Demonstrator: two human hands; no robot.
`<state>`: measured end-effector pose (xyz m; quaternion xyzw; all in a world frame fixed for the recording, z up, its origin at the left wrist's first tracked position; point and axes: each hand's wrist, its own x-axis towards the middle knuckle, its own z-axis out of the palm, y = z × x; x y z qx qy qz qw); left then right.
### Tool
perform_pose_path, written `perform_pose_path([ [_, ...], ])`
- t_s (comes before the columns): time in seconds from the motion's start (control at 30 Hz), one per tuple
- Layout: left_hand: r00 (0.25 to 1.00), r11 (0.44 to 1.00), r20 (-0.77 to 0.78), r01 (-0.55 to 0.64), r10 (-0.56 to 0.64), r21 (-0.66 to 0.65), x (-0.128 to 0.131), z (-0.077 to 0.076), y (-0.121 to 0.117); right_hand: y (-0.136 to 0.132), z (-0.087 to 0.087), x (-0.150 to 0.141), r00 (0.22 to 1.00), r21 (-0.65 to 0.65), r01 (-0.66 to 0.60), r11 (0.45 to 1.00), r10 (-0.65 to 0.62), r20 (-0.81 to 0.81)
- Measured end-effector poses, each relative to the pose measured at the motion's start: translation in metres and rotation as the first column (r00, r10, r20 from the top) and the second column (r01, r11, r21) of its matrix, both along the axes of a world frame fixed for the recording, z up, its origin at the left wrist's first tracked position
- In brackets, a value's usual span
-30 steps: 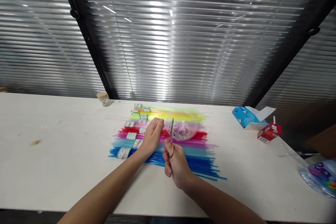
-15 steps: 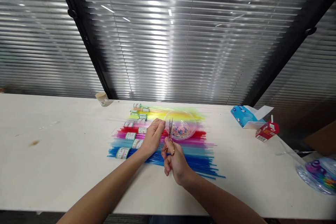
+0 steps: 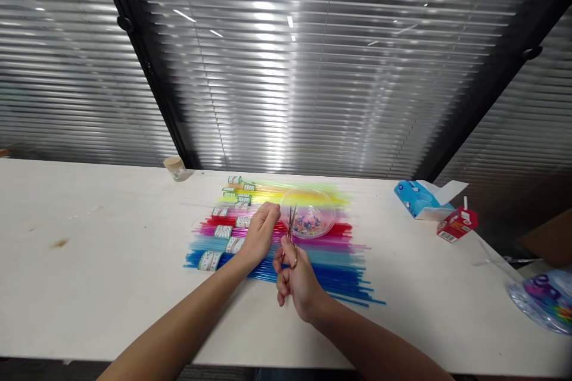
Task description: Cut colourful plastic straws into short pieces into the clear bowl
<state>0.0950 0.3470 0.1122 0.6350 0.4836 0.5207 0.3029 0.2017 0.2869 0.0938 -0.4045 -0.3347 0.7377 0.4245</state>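
Note:
My right hand (image 3: 301, 286) grips a small pair of scissors (image 3: 290, 231), thumb and fingers at the gold-coloured handle loops. The blades point away from me, slightly apart at the tips. Just left of them, my left hand (image 3: 260, 235) is closed, fingertips pressed together; what it pinches is too small to make out. A clear plastic bowl (image 3: 333, 217) stands beyond the scissors, with small coloured pieces inside. Under both hands lie rows of thin plastic straws (image 3: 339, 277), running from blue nearest me through pink and red to yellow-green, with paper labels around their left parts.
A small jar with a tan lid (image 3: 174, 164) stands at the back left. To the right are an opened blue box (image 3: 413, 197) and a red carton (image 3: 458, 224). A shiny colourful plastic package (image 3: 545, 297) lies by the right edge. Blinds (image 3: 277, 71) rise behind the white table (image 3: 111, 286).
The scissors have tipped slightly to the right, and the lower fingers of my right hand have shifted a little. My left hand stays nearly still.

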Motion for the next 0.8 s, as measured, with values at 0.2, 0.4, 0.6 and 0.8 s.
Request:
perform_pose_path([
  [0.2, 0.998, 0.998, -0.038, 0.057, -0.058, -0.005, 0.0012, 0.0003, -0.0016, 0.0019, -0.0004, 0.002, 0.999, 0.044, -0.042, 0.998, 0.042, 0.015],
  [0.4, 0.994, 0.997, -0.087, 0.071, -0.07, 0.005, 0.0021, 0.0013, -0.0037, 0.0031, 0.0002, 0.0028, 0.999, 0.052, -0.044, 0.998, 0.043, 0.017],
  [0.6, 0.993, 0.998, -0.096, 0.067, -0.065, 0.011, 0.0025, 0.002, -0.0038, 0.0008, 0.0016, 0.0007, 1.0, 0.048, -0.022, 0.999, 0.022, 0.013],
  [0.8, 0.993, 0.997, -0.088, 0.079, -0.077, 0.024, 0.0029, 0.0019, -0.0044, 0.0016, -0.0031, -0.0013, 1.0, 0.051, -0.006, 0.999, 0.006, -0.001],
])
